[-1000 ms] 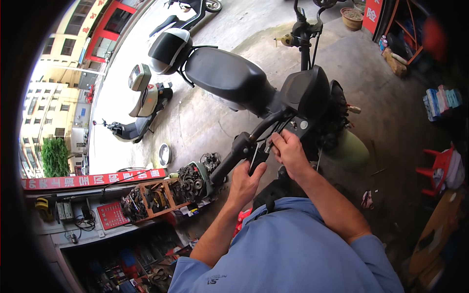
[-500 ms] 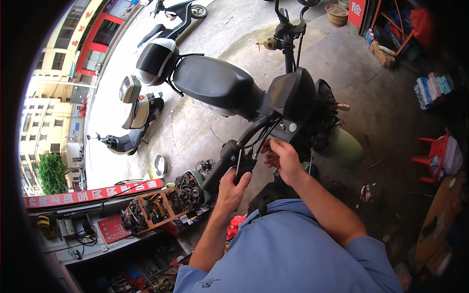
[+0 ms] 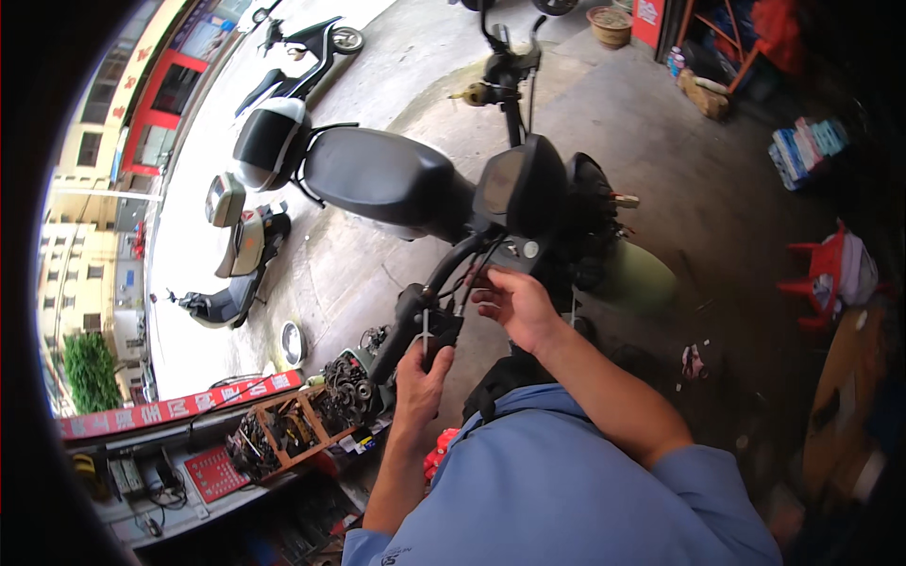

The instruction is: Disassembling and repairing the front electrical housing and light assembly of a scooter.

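Black is the small part [image 3: 445,330] clasped by the left grip [image 3: 421,382], whose thumb is pressed against it just beside the handlebar [image 3: 459,260]; a slim silver-coloured strip [image 3: 425,324] is seen close to that thumb. The right grip [image 3: 519,309] is raised nearer the middle of the bar, its fingers curled beside dark cables [image 3: 469,294]; whether one is pinched between the fingertips cannot be told. The handlebar is carried by a two-wheeler that is stood across the view in front of the person, its instrument housing [image 3: 543,179] placed beyond the right grip and its long black seat [image 3: 377,176] farther off. A rounded pale green part [image 3: 634,283] is seen to the right. At the left, a wooden frame [image 3: 307,412] filled with dark metal parts is set by the table [image 3: 193,514]. Farther out, a cream scooter [image 3: 247,247] is parked on the pale ground, and a red stool [image 3: 819,276] is placed at the far right.
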`<action>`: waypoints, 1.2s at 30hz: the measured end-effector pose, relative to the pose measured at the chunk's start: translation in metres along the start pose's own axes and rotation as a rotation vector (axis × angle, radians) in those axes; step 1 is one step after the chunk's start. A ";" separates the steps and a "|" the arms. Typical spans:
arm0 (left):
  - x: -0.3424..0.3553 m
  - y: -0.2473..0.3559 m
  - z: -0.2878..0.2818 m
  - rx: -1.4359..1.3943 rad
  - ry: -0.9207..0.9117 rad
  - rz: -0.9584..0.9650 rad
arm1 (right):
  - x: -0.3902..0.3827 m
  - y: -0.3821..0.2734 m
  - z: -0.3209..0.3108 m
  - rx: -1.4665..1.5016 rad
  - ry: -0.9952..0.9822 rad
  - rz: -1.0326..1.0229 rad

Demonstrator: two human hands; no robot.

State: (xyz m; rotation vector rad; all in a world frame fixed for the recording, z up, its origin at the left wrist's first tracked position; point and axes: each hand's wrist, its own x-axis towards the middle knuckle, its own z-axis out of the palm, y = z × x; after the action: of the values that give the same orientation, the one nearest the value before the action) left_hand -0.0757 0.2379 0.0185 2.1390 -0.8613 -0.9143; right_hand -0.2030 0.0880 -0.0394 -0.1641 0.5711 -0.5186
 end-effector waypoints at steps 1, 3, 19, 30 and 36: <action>0.000 -0.002 -0.001 -0.039 -0.012 0.031 | -0.001 0.000 -0.003 -0.003 -0.048 -0.026; -0.002 -0.009 -0.003 -0.050 -0.041 0.020 | -0.002 0.002 -0.009 -0.030 -0.032 -0.042; -0.035 -0.121 0.019 0.068 -0.285 -0.171 | -0.090 0.036 -0.183 -0.435 0.393 -0.062; -0.011 -0.064 0.087 0.024 -0.533 -0.143 | -0.118 0.026 -0.193 -0.466 0.577 -0.277; -0.002 -0.061 0.089 0.202 -0.549 0.143 | -0.122 0.050 -0.152 -0.599 0.503 -0.345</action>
State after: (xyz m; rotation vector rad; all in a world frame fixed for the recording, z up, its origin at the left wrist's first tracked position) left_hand -0.1276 0.2478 -0.0762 1.9769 -1.4069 -1.4194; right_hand -0.3535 0.1920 -0.1222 -0.7244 1.1960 -0.7180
